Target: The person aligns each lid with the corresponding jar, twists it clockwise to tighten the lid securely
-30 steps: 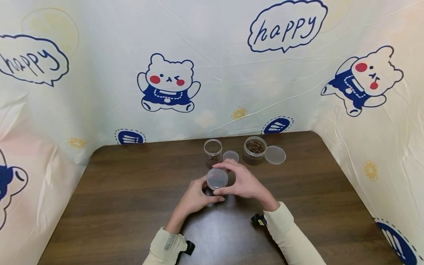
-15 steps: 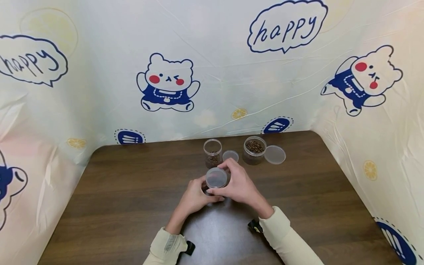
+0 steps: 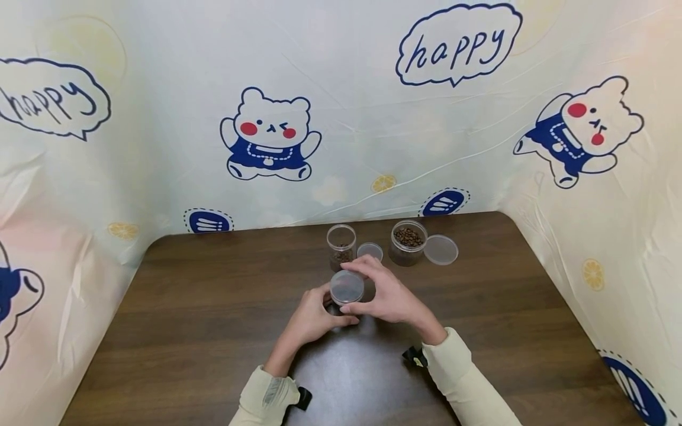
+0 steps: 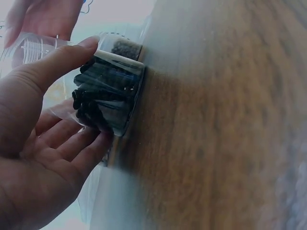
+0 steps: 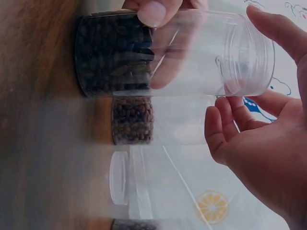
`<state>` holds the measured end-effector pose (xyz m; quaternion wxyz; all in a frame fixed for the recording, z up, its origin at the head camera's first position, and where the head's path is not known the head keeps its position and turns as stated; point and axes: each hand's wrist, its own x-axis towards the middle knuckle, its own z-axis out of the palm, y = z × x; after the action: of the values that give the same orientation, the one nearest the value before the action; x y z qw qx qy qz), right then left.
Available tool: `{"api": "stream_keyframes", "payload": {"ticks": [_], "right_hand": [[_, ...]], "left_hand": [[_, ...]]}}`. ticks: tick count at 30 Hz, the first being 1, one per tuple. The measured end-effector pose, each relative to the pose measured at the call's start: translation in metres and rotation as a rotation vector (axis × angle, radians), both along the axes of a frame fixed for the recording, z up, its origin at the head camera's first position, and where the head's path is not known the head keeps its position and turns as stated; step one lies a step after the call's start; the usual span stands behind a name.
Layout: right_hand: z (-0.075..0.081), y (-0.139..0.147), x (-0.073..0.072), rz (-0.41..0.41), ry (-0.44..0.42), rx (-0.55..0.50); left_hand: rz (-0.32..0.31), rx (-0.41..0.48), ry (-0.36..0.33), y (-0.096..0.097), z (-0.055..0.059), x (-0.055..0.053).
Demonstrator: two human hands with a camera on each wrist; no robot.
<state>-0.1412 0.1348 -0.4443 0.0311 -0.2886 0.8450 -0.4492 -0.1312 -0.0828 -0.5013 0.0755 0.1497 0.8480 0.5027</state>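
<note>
A clear screw-top jar [image 5: 206, 48], partly filled with dark elongated pieces [image 5: 110, 52], stands upright near the middle of the table. My left hand [image 3: 314, 318] grips its lower part, thumb on the near side and fingers around the far side. On top is a translucent lid [image 3: 347, 287]. Thumb and fingers of my right hand [image 3: 391, 294] hold the lid's rim from the right, spread to either side of it. In the left wrist view the jar's base is close to the tabletop [image 4: 206, 143].
Just behind stands a narrow open jar [image 3: 341, 236] with brown beans. To its right are a small lid [image 3: 370, 252], a wider open jar [image 3: 408, 253] of brown beans and a large lid [image 3: 441, 249]. A printed curtain [image 3: 351, 130] borders the table's back.
My right hand twisted at the lid, its thumb shifting left half a second ago, and has since swung back to about its first position. The left hand and jar stay nearly in place.
</note>
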Motion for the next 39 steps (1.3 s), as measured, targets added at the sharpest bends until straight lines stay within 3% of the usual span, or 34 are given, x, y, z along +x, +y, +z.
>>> {"api": "stream_keyframes", "payload": {"ticks": [14,21,25,29,34,39], "right_hand": [[-0.004,-0.010,0.001,-0.147,0.074,-0.051],[-0.005,-0.026,0.017,-0.351,0.124,-0.060],[-0.007,-0.035,0.023,-0.435,0.137,-0.045],[-0.005,-0.037,0.025,-0.420,0.067,-0.042],[-0.001,-0.031,0.024,-0.339,-0.014,-0.029],[-0.002,-0.022,0.023,-0.276,-0.108,-0.037]], "left_hand": [[-0.003,0.020,0.020,-0.002,0.000,0.001],[0.054,-0.049,0.081,-0.001,0.003,0.003],[0.058,-0.054,0.092,-0.001,0.005,0.004],[0.044,-0.069,0.052,-0.003,0.006,0.004],[0.021,-0.076,0.004,-0.004,0.006,0.004],[-0.024,-0.063,-0.003,-0.001,0.003,0.004]]}}
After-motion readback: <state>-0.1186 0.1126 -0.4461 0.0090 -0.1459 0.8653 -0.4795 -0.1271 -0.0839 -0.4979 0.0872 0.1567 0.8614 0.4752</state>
